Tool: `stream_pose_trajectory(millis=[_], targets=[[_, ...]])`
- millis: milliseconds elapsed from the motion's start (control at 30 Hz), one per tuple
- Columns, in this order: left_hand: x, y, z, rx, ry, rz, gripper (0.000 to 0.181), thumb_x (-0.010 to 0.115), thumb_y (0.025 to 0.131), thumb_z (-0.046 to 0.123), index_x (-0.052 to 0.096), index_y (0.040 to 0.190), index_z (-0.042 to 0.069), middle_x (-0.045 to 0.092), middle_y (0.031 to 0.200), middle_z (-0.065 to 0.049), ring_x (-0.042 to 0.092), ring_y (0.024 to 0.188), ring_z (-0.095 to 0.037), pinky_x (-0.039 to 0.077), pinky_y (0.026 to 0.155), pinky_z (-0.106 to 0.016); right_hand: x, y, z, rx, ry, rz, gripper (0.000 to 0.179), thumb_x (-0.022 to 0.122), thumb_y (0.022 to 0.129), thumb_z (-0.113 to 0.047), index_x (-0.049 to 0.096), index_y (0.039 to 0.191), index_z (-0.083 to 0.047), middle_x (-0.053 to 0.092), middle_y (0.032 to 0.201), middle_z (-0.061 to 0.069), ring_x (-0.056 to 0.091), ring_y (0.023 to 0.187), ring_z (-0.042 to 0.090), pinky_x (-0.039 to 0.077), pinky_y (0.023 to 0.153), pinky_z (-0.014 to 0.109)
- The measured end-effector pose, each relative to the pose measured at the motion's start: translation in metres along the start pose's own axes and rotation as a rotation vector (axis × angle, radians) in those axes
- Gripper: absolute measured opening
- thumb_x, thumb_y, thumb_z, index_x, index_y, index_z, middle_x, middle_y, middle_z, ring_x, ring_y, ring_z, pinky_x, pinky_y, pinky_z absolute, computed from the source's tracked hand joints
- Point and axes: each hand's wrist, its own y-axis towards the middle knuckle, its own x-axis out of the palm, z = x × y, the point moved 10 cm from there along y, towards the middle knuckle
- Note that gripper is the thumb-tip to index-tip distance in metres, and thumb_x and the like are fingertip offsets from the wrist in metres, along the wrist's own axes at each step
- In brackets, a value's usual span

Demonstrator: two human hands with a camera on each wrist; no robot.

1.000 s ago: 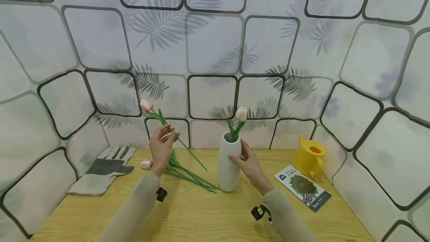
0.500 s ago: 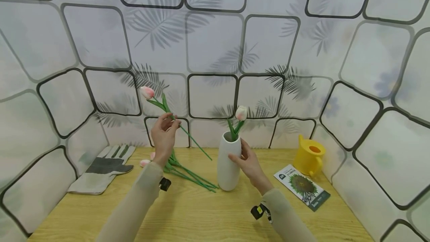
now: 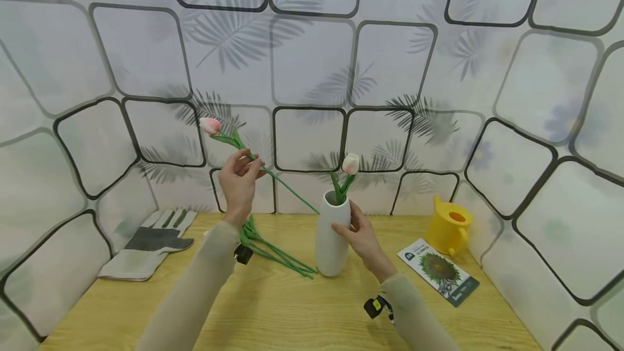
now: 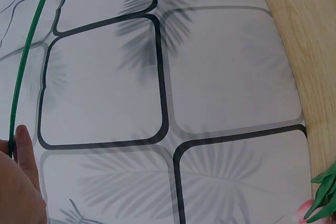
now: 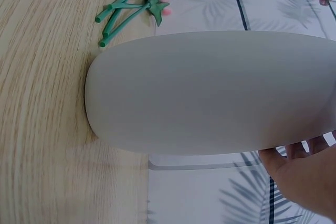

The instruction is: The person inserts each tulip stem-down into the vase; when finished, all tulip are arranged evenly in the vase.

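Note:
My left hand (image 3: 238,186) pinches the stem of a pink-and-white artificial tulip (image 3: 210,125), raised above the table. The tulip slants, bloom to the upper left, its stem's lower end right at the left side of the white vase (image 3: 331,240), just below the rim. In the left wrist view, its green stem (image 4: 26,61) runs up from the fingers. My right hand (image 3: 364,240) grips the upright vase on its right side, thumb in front; some fingers are hidden behind it. One pale tulip (image 3: 350,164) stands in the vase.
Several tulips (image 3: 278,253) lie left of the vase, their blooms mostly hidden by the left arm. A work glove (image 3: 151,245) lies at the far left. On the right are a seed packet (image 3: 439,271) and a yellow watering can (image 3: 449,226). Patterned cloth walls enclose the table.
My left hand has lifted the tulip higher, and the stem's lower end has swung up and right to the vase. The right hand and vase have stayed in place.

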Motion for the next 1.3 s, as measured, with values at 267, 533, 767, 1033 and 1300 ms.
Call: stream_pose_trajectory(millis=[267,533,767,1033,1300], targets=[[0.007,0.006,0.007,0.036,-0.066,0.018,0.028,0.069,0.086,-0.007,0.063,0.114,-0.004,0.069,0.090,-0.005,0.071,0.076,-0.015,0.061,0.068,-0.028,0.000,0.000,-0.001,0.004,-0.004,-0.002,0.075,0.069,0.093,-0.020,0.028,0.155,-0.018,0.038,0.155,0.013,0.036,0.143,0.033,0.026,0.117,0.057],[0.011,0.010,0.008,0.047,-0.100,0.050,0.027,0.068,0.086,-0.009,0.062,0.110,0.000,0.068,0.092,-0.015,0.071,0.077,-0.016,0.061,0.068,-0.030,0.000,0.000,0.000,0.006,0.002,-0.004,0.075,0.070,0.093,-0.019,0.028,0.154,-0.018,0.038,0.155,0.012,0.036,0.143,0.033,0.025,0.118,0.058],[0.027,0.009,0.007,0.041,-0.069,0.010,0.031,0.068,0.088,-0.005,0.059,0.116,0.004,0.068,0.096,-0.014,0.070,0.079,-0.020,0.061,0.071,-0.032,0.000,0.000,0.000,0.004,0.003,-0.008,0.075,0.070,0.092,-0.020,0.028,0.155,-0.018,0.038,0.155,0.012,0.035,0.143,0.033,0.024,0.118,0.058],[0.051,0.005,0.009,0.055,-0.030,-0.068,0.041,0.067,0.089,-0.005,0.046,0.125,-0.007,0.069,0.103,-0.021,0.070,0.082,-0.024,0.061,0.072,-0.032,-0.001,-0.001,-0.001,-0.002,0.003,0.000,0.075,0.070,0.092,-0.020,0.029,0.154,-0.019,0.039,0.154,0.012,0.036,0.143,0.032,0.025,0.118,0.058],[0.076,-0.010,0.034,0.068,0.075,-0.188,0.035,0.064,0.091,-0.004,0.046,0.120,-0.011,0.067,0.114,-0.027,0.069,0.089,-0.032,0.060,0.080,-0.034,0.000,-0.002,-0.003,-0.010,0.003,-0.005,0.072,0.069,0.093,-0.018,0.030,0.154,-0.018,0.040,0.153,0.013,0.037,0.142,0.032,0.025,0.118,0.057]])
